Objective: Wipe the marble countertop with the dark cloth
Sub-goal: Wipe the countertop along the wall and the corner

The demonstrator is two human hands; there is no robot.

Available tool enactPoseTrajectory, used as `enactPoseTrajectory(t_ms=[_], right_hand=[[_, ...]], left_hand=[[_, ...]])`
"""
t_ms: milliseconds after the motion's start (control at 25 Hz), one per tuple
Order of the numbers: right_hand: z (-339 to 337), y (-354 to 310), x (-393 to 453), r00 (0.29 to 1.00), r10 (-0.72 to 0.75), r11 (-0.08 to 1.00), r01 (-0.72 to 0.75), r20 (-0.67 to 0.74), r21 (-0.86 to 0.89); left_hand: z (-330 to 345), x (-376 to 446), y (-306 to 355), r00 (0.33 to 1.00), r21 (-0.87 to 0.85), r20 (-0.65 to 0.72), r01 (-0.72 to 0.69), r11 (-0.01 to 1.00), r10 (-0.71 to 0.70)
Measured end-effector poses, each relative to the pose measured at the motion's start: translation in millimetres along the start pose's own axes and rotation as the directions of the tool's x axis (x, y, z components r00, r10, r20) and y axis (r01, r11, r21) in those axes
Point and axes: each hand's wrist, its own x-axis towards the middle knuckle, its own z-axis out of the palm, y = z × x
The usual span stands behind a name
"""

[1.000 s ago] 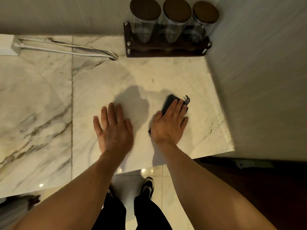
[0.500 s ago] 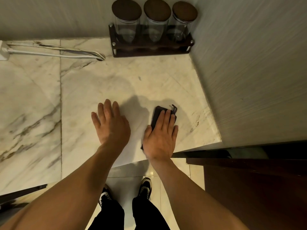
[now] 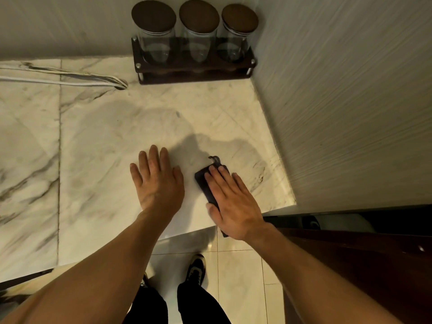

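Right hand (image 3: 233, 202) lies flat with fingers (image 3: 216, 177) spread, pressing the dark folded cloth (image 3: 202, 178) onto the white veined marble countertop (image 3: 105, 141); cloth under those fingers, its loop past the fingertips; left hand (image 3: 157, 181) rests beside it, released, palm down, grasping nothing

Both forearms are bare from the near edge of the view to the wrists, with no sleeve, watch, ring or band showing on them. The left hand (image 3: 157, 183) and the right hand (image 3: 231, 204) are bare too, without gloves, and the nails look short and unpainted. Lower down, the legs are in black trousers (image 3: 177, 305) that reach the ankles. On the feet are dark shoes (image 3: 197, 268) with pale soles and pale trim at the toe; the right one shows clearly, the left one is mostly hidden behind the left forearm.
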Motion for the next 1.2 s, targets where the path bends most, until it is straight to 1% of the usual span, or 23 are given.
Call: enactPoseTrajectory(t_ms=[160, 280, 360, 680, 840, 1080, 1200], right_hand=[[-5.4, 27.7, 5.3, 0.978, -0.194, 0.978, 0.199, 0.075, -0.066], [-8.0, 42.3, 12.9, 0.953, -0.28, 0.952, 0.291, 0.117, -0.091], [-10.6, 49.2, 18.0, 0.942, -0.311, 0.941, 0.324, 0.127, -0.095], [-23.7, 72.2, 59.3, 0.931, -0.339, 0.931, 0.353, 0.135, -0.097], [-29.3, 82.7, 86.7, 0.933, -0.333, 0.934, 0.347, 0.14, -0.09], [-36.6, 94.1, 123.2, 0.943, -0.308, 0.944, 0.32, 0.125, -0.086], [-39.6, 97.9, 138.3, 0.949, -0.291, 0.948, 0.303, 0.12, -0.095]], left_hand=[[3.0, 2.7, 2.3, 0.999, 0.008, -0.015, 0.032, 0.999, -0.032], [4.6, 2.7, 3.2, 0.999, 0.032, -0.02, 0.037, 0.999, -0.036], [5.5, 2.1, 3.5, 0.999, 0.05, -0.013, 0.032, 0.998, -0.031], [5.2, 3.3, 6.7, 0.998, 0.099, 0.027, 0.052, 0.994, -0.055], [3.4, 5.3, 6.8, 0.998, 0.145, 0.022, 0.055, 0.988, -0.059], [3.2, 5.2, 5.8, 0.999, 0.124, -0.004, 0.035, 0.992, -0.034], [4.6, 6.3, 5.6, 0.998, 0.118, 0.012, 0.052, 0.992, -0.054]])
